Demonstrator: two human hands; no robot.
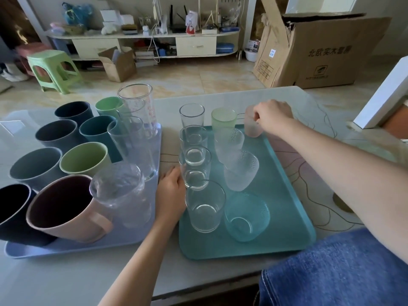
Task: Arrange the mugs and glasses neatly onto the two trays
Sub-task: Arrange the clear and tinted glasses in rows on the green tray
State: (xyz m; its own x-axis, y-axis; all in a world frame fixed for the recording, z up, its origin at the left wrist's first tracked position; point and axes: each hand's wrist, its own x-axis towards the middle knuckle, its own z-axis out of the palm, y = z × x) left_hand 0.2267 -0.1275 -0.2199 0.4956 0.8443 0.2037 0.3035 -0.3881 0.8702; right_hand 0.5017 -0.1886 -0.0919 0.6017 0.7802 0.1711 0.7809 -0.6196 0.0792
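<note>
A teal tray [284, 208] on the right carries several clear and frosted glasses in two rows. My right hand [272, 117] grips a frosted pink glass [251, 129] at the tray's far right corner, beside a frosted green glass [223, 120]. My left hand [171, 195] rests against the teal tray's left edge, its fingers touching a clear glass [195, 175]; how far they curl around it is hidden. A lilac tray [88, 246] on the left holds several coloured mugs, among them a pink mug [66, 208], and tall clear glasses [138, 111].
Both trays sit on a pale table [66, 281] with line patterns. My denim-clad knee [335, 270] is at the lower right. Beyond the table are a green stool [53, 69], a large cardboard box [320, 51] and a low shelf unit [143, 38].
</note>
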